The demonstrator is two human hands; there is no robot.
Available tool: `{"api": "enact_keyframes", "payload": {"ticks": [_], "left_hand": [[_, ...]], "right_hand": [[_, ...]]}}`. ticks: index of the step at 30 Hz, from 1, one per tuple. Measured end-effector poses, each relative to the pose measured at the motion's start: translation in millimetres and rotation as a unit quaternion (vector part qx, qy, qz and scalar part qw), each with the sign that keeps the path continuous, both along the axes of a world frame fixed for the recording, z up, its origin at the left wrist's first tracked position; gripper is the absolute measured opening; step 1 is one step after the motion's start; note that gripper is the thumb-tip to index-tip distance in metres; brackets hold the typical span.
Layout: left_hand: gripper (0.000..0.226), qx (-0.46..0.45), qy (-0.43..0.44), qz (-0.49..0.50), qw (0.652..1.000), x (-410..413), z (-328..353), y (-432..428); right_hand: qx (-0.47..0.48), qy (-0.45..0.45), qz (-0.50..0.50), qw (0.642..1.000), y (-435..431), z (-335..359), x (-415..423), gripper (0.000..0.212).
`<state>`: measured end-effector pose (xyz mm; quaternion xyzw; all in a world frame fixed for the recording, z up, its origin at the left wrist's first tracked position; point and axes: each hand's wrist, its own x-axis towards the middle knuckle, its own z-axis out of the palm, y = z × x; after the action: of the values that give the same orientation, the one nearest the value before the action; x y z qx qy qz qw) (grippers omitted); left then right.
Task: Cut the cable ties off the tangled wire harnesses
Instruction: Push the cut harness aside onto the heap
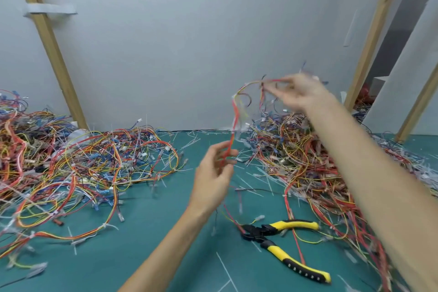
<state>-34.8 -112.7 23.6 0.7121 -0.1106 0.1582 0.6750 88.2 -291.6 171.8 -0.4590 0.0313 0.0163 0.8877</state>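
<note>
Harness (234, 111) hangs almost upright: the right hand (296, 92), high and blurred, pinches its top, and the left hand (213, 173) pinches the lower end. Cutters (263, 236) lie on the mat (142, 256), handles splayed, just below the left hand, the nearer one.

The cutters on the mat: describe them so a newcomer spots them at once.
Start at the green mat. Near its front, beside the right wire heap, lie the cutters, handles spread apart. Nothing else there has yellow and black grips.
</note>
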Motion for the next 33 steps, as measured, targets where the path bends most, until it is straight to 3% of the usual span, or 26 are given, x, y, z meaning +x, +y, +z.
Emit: {"api": "enact_keyframes", "payload": {"ticks": [2, 4, 5, 8, 11, 13, 16, 19, 22, 25, 28, 31, 33], "left_hand": [[0.057, 0.088, -0.043, -0.016, 0.995, -1, 13, -28], [0.07, 0.154, -0.089, -0.031, 0.984, 1, 26, -61], [0.075, 0.18, -0.109, -0.044, 0.977, 2, 32, -78], [0.08, 0.273, -0.118, -0.119, 0.947, 5, 45, -123], [0.078, 0.392, -0.07, -0.212, 0.893, 9, 35, -142], [0.073, 0.448, -0.051, -0.231, 0.862, 9, 18, -135], [0.066, 0.447, -0.046, -0.222, 0.865, 7, -14, -99], [0.061, 0.44, -0.042, -0.195, 0.875, 6, -40, -50], [0.053, 0.452, -0.031, -0.151, 0.878, 3, -60, -7], [0.044, 0.467, -0.029, -0.095, 0.879, 4, -73, 31], [0.039, 0.477, -0.033, -0.051, 0.877, 2, -77, 60], [0.035, 0.478, -0.041, -0.019, 0.877, -3, -81, 84], [0.032, 0.467, -0.042, 0.001, 0.883, -4, -83, 95]], "right_hand": [[-0.04, -0.042, -0.072, 0.996, -10, 36, 9, 0.019], [-0.166, -0.097, -0.176, 0.965, -17, 63, 19, 0.019], [-0.255, -0.121, -0.232, 0.931, -21, 70, 23, 0.013], [-0.504, -0.197, -0.308, 0.782, -34, 59, 35, 0.073], [-0.727, -0.218, -0.228, 0.61, -55, 0, 46, 0.07], [-0.834, -0.122, -0.098, 0.529, -78, -60, 49, 0.059], [-0.894, 0.005, -0.01, 0.447, -109, -141, 35, 0.059], [-0.892, -0.015, -0.045, 0.449, -116, -159, 33, 0.054], [-0.889, 0.002, -0.041, 0.457, -106, -141, 34, 0.053], [-0.894, 0.04, -0.042, 0.443, -84, -122, 28, 0.057], [-0.892, 0.061, -0.059, 0.444, -52, -95, 16, 0.046], [-0.86, -0.045, -0.128, 0.492, -19, -81, -6, 0.04], [-0.784, -0.174, -0.144, 0.578, 16, -86, -32, 0.036]]}}
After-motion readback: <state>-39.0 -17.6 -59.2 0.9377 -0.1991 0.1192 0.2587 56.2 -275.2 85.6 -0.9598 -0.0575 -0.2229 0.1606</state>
